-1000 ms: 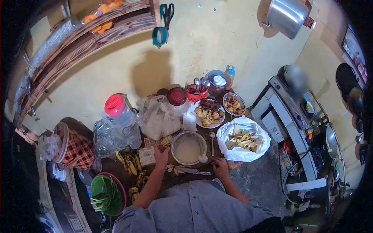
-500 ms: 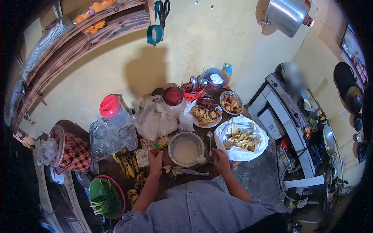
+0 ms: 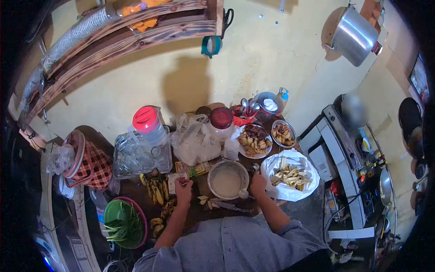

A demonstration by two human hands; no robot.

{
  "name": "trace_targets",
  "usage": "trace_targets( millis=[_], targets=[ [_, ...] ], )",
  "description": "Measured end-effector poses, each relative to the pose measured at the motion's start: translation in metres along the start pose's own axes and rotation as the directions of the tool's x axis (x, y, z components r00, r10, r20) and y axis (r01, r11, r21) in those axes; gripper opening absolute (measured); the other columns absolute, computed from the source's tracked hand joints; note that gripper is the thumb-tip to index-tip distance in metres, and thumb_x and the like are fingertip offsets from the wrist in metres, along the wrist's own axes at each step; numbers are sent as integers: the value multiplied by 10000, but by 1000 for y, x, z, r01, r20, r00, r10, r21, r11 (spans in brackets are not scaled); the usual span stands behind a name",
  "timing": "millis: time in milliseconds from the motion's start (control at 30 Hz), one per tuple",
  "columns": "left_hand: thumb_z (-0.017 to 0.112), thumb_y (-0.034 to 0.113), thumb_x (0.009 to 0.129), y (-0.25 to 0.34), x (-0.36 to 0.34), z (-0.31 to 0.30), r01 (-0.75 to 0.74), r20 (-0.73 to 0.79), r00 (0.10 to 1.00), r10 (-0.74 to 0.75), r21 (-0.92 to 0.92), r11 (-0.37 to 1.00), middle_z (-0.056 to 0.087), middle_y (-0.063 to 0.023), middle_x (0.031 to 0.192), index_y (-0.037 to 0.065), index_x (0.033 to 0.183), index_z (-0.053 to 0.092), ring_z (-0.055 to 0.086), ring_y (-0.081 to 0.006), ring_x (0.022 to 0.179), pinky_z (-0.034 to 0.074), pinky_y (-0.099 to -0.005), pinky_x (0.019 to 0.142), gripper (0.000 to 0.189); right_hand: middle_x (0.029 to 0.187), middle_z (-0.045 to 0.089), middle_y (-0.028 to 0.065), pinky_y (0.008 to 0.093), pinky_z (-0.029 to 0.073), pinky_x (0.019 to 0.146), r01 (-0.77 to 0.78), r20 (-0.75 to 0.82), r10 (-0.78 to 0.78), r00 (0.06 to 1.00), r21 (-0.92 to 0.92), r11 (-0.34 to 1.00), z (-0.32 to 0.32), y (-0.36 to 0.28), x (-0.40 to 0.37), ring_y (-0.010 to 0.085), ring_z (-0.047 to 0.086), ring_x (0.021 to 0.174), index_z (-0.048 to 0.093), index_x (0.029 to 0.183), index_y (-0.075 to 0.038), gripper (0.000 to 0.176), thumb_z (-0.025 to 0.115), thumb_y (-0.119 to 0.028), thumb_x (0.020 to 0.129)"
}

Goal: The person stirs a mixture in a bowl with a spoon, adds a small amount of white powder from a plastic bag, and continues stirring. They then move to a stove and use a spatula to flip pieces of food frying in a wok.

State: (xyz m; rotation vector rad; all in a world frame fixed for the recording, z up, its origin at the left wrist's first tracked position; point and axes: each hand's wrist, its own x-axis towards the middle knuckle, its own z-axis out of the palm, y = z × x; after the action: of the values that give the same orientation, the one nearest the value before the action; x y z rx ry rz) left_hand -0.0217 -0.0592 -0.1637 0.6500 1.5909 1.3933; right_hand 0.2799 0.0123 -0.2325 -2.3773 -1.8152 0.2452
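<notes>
A metal bowl (image 3: pixel 248 181) of pale batter stands on the table in front of me. My right hand (image 3: pixel 258 185) is closed over the handle of a metal spoon (image 3: pixel 255 167), just right of the bowl; the spoon's head shows past the fingers. A small white-headed scoop or ladle (image 3: pixel 244 194) rests at the bowl's lower right rim. Left of the bowl, my left hand (image 3: pixel 184 190) hovers with its fingers pinched together; anything between them is too small to make out. Beneath the bowl lie a knife (image 3: pixel 226 206) and pale cut pieces (image 3: pixel 208 202).
A white bag (image 3: pixel 297 194) of peels sits right. Behind are a plate of fried food (image 3: pixel 254 141), a red-lidded jar (image 3: pixel 222 119) and plastic bags (image 3: pixel 192 140). Bananas (image 3: pixel 156 188), a glass tray (image 3: pixel 129 173), a pitcher (image 3: pixel 147 124) and a green basin (image 3: pixel 118 217) are left.
My right hand has moved left onto the spoon, covering its handle. My left hand stays left of the bowl. The camera view has shifted, so the whole scene sits further right and lower.
</notes>
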Motion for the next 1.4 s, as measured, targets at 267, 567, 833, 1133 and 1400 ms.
trace_targets(
  millis=[267, 567, 833, 1133, 1400],
  targets=[
    [572, 34, 766, -13, 5, -9, -72, -39, 997, 74, 48, 996, 477, -66, 885, 56, 980, 406, 476, -139, 762, 415, -289, 645, 271, 765, 590, 207, 445, 466, 654, 111, -11, -111, 994, 44, 993, -75, 5, 8, 372, 580, 737, 539, 914, -14, 213, 531, -95, 717],
    [583, 26, 753, -10, 9, 4, -86, -17, 996, 86, 6, 996, 495, -39, 821, 37, 930, 433, 496, -138, 751, 412, -283, 706, 232, 808, 574, 214, 422, 454, 689, 517, -434, -348, 831, 372, 771, -179, -101, 28, 349, 573, 746, 531, 991, -14, 233, 491, -46, 765],
    [594, 27, 749, -15, 10, -6, -141, 3, 990, 141, 40, 989, 510, -50, 813, 32, 917, 440, 512, -134, 768, 420, -273, 722, 228, 857, 560, 160, 398, 463, 662, 725, -383, -703, 600, -112, 679, -131, -178, 71, 315, 568, 775, 511, 1029, -37, 309, 482, -18, 722],
    [588, 21, 758, -19, 17, -14, -53, -36, 998, 53, -4, 999, 504, -46, 829, 30, 908, 445, 510, -132, 785, 421, -274, 726, 207, 658, 591, 134, 344, 457, 610, 529, -82, -647, 758, 658, 536, -65, -193, 109, 225, 575, 604, 594, 839, 25, 189, 557, -154, 790],
    [593, 26, 756, -29, 20, -10, -144, 11, 990, 144, 0, 990, 499, -36, 798, 35, 897, 451, 499, -115, 735, 420, -262, 700, 201, 665, 590, 156, 355, 435, 574, 633, -249, -608, 753, 525, 569, -62, -196, 96, 256, 579, 602, 617, 827, 30, 219, 506, -157, 811]
  ],
)
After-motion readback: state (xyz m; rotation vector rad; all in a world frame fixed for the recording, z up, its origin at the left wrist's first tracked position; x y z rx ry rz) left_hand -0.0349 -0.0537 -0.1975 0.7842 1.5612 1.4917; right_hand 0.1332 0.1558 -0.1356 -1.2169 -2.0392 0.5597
